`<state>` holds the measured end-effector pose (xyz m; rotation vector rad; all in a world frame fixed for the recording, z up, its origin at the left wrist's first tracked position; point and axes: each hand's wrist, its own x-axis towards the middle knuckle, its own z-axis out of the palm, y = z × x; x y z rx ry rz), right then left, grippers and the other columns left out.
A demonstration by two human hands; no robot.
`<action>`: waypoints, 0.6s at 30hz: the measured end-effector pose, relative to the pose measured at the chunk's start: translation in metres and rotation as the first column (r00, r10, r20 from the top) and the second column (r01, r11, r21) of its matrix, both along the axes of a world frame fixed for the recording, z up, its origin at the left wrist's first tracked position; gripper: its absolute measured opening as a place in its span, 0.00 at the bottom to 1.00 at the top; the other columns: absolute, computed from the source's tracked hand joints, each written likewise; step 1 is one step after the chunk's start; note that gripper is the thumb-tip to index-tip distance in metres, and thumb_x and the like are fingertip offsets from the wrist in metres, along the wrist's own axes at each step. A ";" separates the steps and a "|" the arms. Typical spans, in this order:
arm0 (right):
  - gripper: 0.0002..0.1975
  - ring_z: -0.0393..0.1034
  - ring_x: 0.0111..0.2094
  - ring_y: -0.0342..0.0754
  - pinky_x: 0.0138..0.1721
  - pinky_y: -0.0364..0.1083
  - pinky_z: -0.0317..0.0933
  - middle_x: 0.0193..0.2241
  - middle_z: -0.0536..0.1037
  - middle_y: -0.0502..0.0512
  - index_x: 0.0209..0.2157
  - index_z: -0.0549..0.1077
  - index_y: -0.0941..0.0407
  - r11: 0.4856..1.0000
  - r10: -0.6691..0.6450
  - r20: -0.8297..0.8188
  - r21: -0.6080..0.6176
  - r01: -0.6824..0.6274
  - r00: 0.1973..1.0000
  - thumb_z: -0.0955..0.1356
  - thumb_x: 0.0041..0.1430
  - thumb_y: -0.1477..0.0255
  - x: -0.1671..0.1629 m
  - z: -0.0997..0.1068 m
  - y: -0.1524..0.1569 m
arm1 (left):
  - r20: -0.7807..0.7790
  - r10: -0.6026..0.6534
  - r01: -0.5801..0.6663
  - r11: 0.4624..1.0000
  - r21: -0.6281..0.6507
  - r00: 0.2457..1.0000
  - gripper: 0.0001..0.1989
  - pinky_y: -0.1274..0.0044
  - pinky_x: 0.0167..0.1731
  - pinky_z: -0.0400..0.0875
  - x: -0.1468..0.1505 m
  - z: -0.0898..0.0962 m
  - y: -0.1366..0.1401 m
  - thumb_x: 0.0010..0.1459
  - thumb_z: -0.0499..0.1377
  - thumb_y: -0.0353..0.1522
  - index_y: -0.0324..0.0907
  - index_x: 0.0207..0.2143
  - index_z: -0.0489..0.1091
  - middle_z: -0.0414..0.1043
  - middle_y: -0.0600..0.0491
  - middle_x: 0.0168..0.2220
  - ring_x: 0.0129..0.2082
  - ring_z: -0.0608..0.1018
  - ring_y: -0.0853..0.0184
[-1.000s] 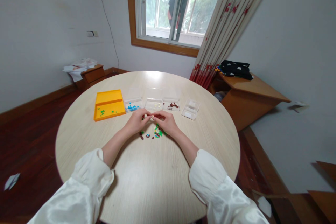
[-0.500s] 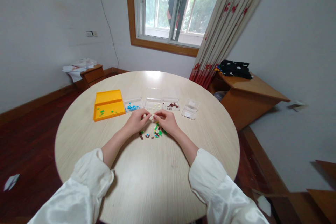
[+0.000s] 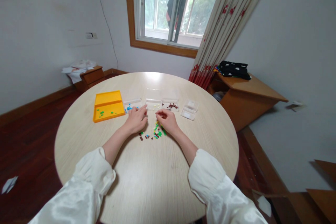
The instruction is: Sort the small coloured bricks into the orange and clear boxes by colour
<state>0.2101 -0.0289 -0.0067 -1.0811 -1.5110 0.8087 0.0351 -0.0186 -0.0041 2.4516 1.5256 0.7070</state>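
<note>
My left hand (image 3: 136, 119) is palm down with fingers apart, just in front of the clear box of blue bricks (image 3: 129, 107) and the clear box with pale pieces (image 3: 153, 105). Nothing shows in it. My right hand (image 3: 167, 119) has thumb and fingertips pinched together, above a loose pile of small green, brown, yellow and blue bricks (image 3: 159, 133). Whatever its fingertips hold, if anything, is too small to make out. Some brown bricks (image 3: 141, 138) lie on the table below my left hand.
On the round table (image 3: 147, 175), an open yellow case (image 3: 109, 114) with green pieces stands at left. Behind my right hand is a clear box of brown bricks (image 3: 170, 105). Farther right lies an open clear box (image 3: 189, 110). A slanted wooden cabinet (image 3: 252, 94) stands beyond the table.
My hands were close together with fingertips nearly meeting. Now they are apart: my left hand has opened and turned palm down, while my right hand keeps its pinch in about the same place.
</note>
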 end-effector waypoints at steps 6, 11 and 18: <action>0.06 0.71 0.26 0.44 0.30 0.44 0.67 0.26 0.77 0.52 0.29 0.74 0.57 0.996 -0.062 -0.074 -0.066 0.057 0.995 0.67 0.47 0.70 0.003 -0.004 0.005 | -0.027 -0.015 0.015 1.000 0.000 1.000 0.14 0.59 0.43 0.57 0.004 0.005 -0.002 0.54 0.48 0.31 0.42 0.42 0.65 0.71 0.44 0.42 0.42 0.65 0.53; 0.10 0.75 0.31 0.47 0.33 0.46 0.70 0.31 0.79 0.56 0.33 0.75 0.58 0.992 -0.091 -0.140 -0.105 0.076 0.986 0.68 0.48 0.69 0.006 -0.006 0.010 | -0.036 -0.059 0.059 0.998 -0.004 0.998 0.10 0.60 0.45 0.56 0.006 0.010 -0.007 0.56 0.46 0.30 0.42 0.38 0.65 0.71 0.46 0.39 0.44 0.67 0.55; 0.23 0.73 0.45 0.50 0.45 0.51 0.68 0.47 0.76 0.61 0.49 0.71 0.56 0.984 -0.027 -0.246 -0.180 -0.018 0.969 0.70 0.47 0.72 0.005 -0.011 0.016 | -0.001 -0.106 0.106 0.994 0.032 0.994 0.09 0.59 0.51 0.52 0.004 0.008 -0.006 0.56 0.46 0.30 0.41 0.37 0.64 0.72 0.49 0.36 0.41 0.71 0.60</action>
